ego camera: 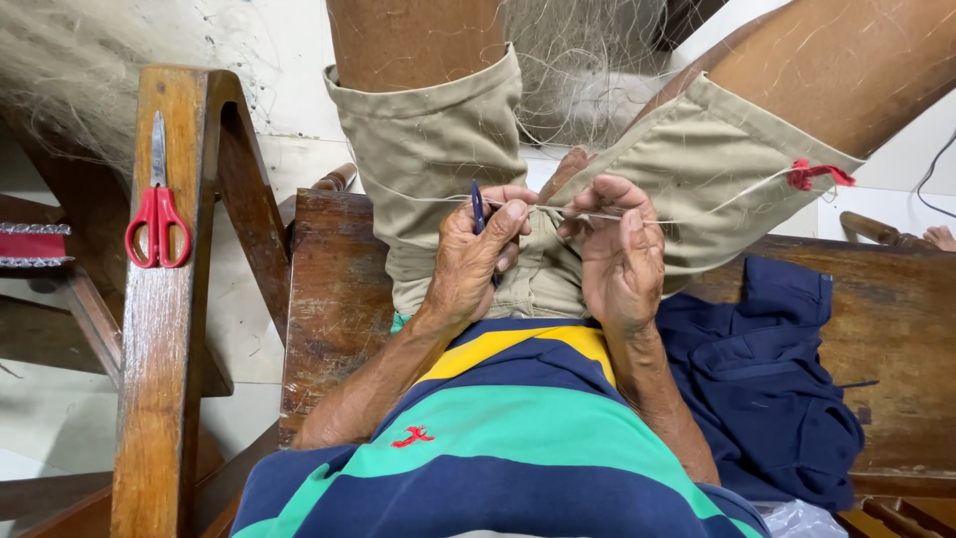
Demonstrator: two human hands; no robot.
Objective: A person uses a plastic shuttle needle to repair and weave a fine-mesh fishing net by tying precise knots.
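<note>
Net line (597, 215) pinched in my right hand (622, 249) over the bench (334, 289); left hand (478, 254) grips the needle (477, 206), mid-knot, pulling tight comes next I'd guess.

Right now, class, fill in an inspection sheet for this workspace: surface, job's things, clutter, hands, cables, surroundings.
Surface: worn wooden bench, scratched.
Job's things: fine fishing net over the knees; pale cord stretched between both hands; dark blue netting needle.
Clutter: red-handled scissors on the chair arm; navy cloth on the bench.
Hands: left hand pinches the needle; right hand pinches the cord.
Cables: thin dark one, far right.
Surroundings: pale floor.
</note>
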